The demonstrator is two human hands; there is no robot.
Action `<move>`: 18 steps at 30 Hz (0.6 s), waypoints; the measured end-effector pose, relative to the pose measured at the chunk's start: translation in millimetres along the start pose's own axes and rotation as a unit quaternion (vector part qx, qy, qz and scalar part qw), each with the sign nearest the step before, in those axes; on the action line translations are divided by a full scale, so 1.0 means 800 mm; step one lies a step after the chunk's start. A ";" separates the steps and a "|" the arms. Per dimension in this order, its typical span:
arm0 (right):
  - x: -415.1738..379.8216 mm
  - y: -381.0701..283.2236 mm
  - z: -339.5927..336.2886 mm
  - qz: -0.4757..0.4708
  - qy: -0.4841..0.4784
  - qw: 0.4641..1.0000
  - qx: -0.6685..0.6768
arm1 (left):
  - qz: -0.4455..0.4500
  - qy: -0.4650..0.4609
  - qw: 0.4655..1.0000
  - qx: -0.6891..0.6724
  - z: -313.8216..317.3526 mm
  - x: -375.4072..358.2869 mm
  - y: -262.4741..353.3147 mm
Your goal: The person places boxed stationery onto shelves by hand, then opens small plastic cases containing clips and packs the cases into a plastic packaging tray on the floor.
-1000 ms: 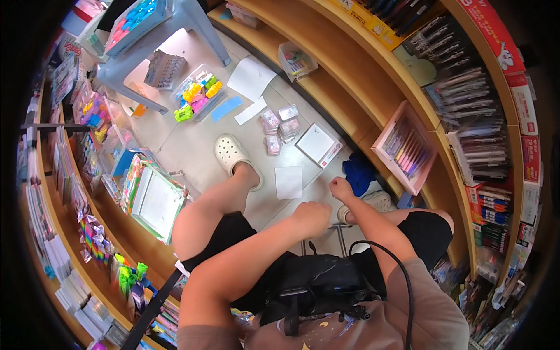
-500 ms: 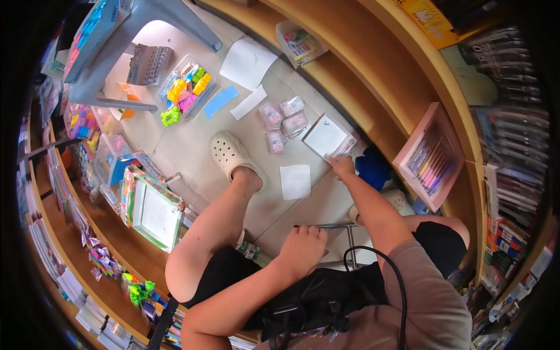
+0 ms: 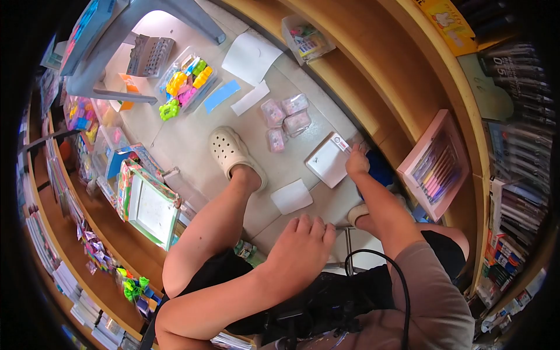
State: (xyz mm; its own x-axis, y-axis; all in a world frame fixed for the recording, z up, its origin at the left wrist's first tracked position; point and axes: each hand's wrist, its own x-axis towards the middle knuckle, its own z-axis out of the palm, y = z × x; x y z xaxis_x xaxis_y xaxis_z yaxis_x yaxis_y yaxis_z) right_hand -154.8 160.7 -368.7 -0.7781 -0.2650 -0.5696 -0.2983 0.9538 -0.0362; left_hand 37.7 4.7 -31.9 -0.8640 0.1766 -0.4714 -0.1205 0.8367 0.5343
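Note:
A shallow white box (image 3: 328, 161) with a printed label strip along one edge lies on the tiled floor. My right hand (image 3: 357, 161) is closed at its labelled right edge. My left hand (image 3: 300, 248) is above my lap, back toward me, fingers curled together; whatever they may hold is hidden. A square of white paper (image 3: 291, 197) lies between my left hand and the box. Several small clear-wrapped pink packs (image 3: 296, 122) sit beyond the box, grouped together.
Beyond my clog (image 3: 228, 150) are a blue strip (image 3: 222, 96), white paper sheets (image 3: 252, 58) and a clear bin of colourful toys (image 3: 188, 87). A grey plastic stool (image 3: 111, 87) stands far left. Wooden shelves (image 3: 373, 87) flank both sides; a pink framed pen box (image 3: 434, 166) leans right.
The white box has turned, its labelled edge moving from the near side to the far right. My right hand moved slightly up and right with it. The paper square shifted and tilted; my left hand rose.

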 end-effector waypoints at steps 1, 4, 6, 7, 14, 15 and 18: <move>0.003 -0.005 -0.005 -0.001 0.007 1.000 0.009 | 0.006 -0.002 1.000 -0.002 0.004 -0.001 0.001; 0.004 -0.032 -0.018 -0.005 0.058 0.998 0.011 | 0.013 -0.015 1.000 -0.017 0.011 -0.007 0.002; 0.014 -0.047 -0.014 -0.032 0.088 0.994 0.053 | 0.007 -0.030 0.999 -0.036 0.009 -0.009 0.000; 0.027 -0.056 -0.008 -0.059 0.097 0.989 0.098 | 0.006 -0.030 0.999 -0.036 0.008 -0.010 -0.003; 0.015 -0.171 -0.062 -0.004 -0.258 0.850 0.459 | 0.005 -0.037 0.998 -0.055 0.013 -0.021 -0.017; 0.017 -0.177 -0.057 0.007 -0.263 0.837 0.480 | 0.005 -0.039 0.997 -0.059 0.013 -0.022 -0.018; 0.029 -0.189 -0.042 0.018 -0.282 0.804 0.523 | 0.004 -0.014 0.997 -0.074 0.016 -0.026 -0.019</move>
State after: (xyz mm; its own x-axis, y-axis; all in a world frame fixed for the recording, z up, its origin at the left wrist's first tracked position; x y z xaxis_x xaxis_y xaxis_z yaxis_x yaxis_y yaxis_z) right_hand -146.2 5.4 -348.8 -0.3131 -0.4101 -0.8566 0.5758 0.6353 -0.5146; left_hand 63.9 -5.4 -39.0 -0.8511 0.1991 -0.4858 -0.1865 0.7502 0.6343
